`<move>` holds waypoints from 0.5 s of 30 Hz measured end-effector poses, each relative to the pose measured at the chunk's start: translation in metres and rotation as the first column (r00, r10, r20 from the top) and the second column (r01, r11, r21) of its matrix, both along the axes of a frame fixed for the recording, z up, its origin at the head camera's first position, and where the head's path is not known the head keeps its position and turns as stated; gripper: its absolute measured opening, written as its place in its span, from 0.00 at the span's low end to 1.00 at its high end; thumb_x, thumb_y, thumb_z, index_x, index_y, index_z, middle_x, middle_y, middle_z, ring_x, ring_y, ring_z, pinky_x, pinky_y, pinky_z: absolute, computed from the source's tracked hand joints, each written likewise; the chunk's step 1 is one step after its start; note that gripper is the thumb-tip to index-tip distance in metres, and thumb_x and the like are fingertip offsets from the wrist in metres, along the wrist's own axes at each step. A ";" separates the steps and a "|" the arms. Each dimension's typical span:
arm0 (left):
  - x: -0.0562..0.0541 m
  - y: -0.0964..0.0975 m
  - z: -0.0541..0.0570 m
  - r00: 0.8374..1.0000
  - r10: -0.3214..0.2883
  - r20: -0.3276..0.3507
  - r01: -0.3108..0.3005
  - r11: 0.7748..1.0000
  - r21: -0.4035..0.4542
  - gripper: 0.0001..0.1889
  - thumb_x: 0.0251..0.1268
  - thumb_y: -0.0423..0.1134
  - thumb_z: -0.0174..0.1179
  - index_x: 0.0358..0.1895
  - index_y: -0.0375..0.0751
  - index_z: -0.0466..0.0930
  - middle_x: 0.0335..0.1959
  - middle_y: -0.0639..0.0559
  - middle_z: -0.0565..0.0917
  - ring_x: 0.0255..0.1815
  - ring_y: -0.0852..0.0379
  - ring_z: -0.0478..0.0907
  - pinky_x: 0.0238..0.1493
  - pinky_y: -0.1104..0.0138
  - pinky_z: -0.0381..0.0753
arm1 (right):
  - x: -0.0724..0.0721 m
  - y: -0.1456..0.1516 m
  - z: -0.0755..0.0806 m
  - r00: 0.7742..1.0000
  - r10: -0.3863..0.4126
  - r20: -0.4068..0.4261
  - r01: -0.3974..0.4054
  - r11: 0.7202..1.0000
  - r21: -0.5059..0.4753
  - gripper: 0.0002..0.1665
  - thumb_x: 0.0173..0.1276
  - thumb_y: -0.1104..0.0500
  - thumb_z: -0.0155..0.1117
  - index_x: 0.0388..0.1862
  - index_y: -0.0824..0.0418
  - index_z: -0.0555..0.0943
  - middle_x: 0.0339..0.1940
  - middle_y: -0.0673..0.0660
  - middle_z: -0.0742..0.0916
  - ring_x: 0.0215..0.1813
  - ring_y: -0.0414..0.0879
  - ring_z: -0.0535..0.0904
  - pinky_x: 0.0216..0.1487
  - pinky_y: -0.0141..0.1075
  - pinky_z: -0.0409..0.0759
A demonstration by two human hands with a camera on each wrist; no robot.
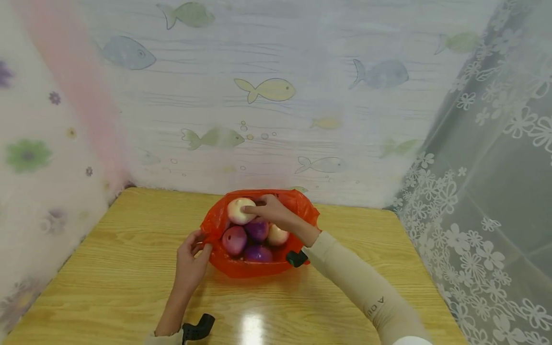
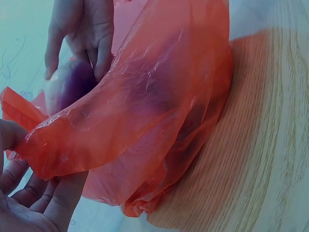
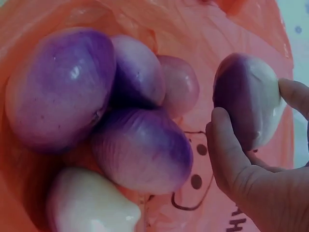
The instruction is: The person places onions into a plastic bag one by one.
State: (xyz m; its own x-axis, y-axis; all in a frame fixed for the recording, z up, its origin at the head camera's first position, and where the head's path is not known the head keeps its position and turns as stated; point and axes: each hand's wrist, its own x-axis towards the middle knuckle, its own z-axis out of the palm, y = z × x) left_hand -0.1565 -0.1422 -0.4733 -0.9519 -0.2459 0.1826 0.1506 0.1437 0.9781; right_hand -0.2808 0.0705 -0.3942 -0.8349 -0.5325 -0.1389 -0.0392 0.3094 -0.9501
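Observation:
A red plastic bag [image 1: 241,269] lies with its mouth spread, several glossy purple-and-white onions inside. My left hand [image 1: 192,258] grips the bag's rim at its left side, with the thin plastic between thumb and fingers in the left wrist view. Over the bag's mouth, my right hand [image 1: 276,212] pinches a pale onion [image 1: 239,211] between thumb and fingers. Its purple side shows on the held onion [image 3: 236,99] in the right wrist view. Below it in the bag are a pinkish onion [image 1: 235,240], a darker purple onion [image 1: 258,231] and a whitish onion [image 1: 277,235].
The bag stands on a wooden table [image 1: 129,268], near its back edge. A wall sheet printed with fish [image 1: 276,89] rises right behind. Patterned walls flank the table on both sides. Black camera mounts [image 1: 199,327] project from my wrists.

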 end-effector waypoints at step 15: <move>0.002 -0.002 0.000 1.000 -0.014 0.011 0.014 1.000 0.007 0.17 0.72 0.26 0.54 0.62 0.30 0.75 0.57 0.35 0.80 0.43 0.69 0.79 0.46 0.82 0.79 | -0.007 -0.014 -0.014 0.996 -0.076 0.056 0.082 0.989 -0.122 0.24 0.76 0.56 0.63 0.63 0.70 0.77 0.56 0.63 0.86 0.56 0.54 0.85 0.59 0.50 0.82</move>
